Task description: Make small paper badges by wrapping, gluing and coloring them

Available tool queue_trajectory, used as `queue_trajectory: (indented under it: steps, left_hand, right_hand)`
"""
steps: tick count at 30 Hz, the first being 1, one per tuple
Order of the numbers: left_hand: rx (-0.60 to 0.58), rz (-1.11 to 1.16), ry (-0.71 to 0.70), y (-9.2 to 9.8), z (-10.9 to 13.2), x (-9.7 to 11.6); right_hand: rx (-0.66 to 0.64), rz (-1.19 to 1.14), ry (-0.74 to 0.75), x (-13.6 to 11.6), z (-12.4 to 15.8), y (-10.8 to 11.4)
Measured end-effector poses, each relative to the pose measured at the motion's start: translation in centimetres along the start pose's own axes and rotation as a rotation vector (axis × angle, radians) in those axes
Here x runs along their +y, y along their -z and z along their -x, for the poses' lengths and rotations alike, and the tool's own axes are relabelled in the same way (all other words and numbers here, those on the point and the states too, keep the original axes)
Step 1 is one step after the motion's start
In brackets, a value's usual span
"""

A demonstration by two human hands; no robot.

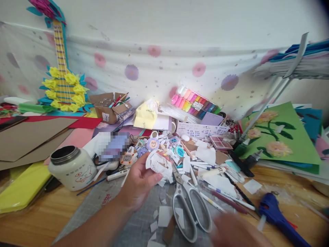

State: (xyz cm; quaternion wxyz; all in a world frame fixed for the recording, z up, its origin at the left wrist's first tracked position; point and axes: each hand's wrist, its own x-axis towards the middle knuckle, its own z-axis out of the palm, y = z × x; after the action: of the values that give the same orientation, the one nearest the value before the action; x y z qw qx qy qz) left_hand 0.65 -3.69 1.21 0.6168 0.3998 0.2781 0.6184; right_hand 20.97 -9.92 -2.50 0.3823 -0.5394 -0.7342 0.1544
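Note:
My left hand (137, 183) is raised above the grey cutting mat (133, 223), its fingers closed on a white paper cutout (159, 164) with printed colour on it. Just right of it, silver scissors (189, 206) lie on the mat, blades pointing up toward the cutout. My right hand (236, 231) is at the bottom edge, right of the scissor handles, smeared by motion so its fingers do not show. White paper scraps (164, 216) are strewn over the mat around the scissors.
A white jar (72, 168) stands left of the mat. A blue glue gun (276, 214) lies at the right. Pens, stickers and paper bits crowd the middle. Behind are a cardboard box (110, 108), coloured clay sticks (195, 103), a paper guitar (61, 82) and green flower artwork (280, 135).

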Motion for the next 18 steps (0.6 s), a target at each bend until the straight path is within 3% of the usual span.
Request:
queue_trajectory:
  steps: [4,7,10,12,15,18]
  left_hand:
    - [-0.031,-0.081,-0.087,0.6,0.1,-0.2]
    - [-0.041,-0.191,-0.141,0.5,0.3,0.0]
    - [-0.030,-0.280,-0.171,0.2,0.4,0.2]
    - [-0.013,-0.327,-0.196,0.3,0.4,0.4]
    - [0.026,-0.392,-0.238,0.7,0.3,0.4]
    - [0.078,-0.369,-0.266,1.1,-0.1,0.2]
  right_hand:
    - [-0.066,0.314,0.089,0.5,-0.9,-1.4]
    - [-0.195,0.520,-0.029,-0.1,-1.6,-2.3]
    - [-0.243,0.508,-0.158,-0.6,-2.1,-2.4]
    - [-0.145,0.406,-0.225,-0.3,-2.1,-2.5]
    - [0.103,0.066,-0.316,0.7,-1.4,-2.8]
    - [0.294,-0.199,-0.322,1.2,-0.1,-3.1]
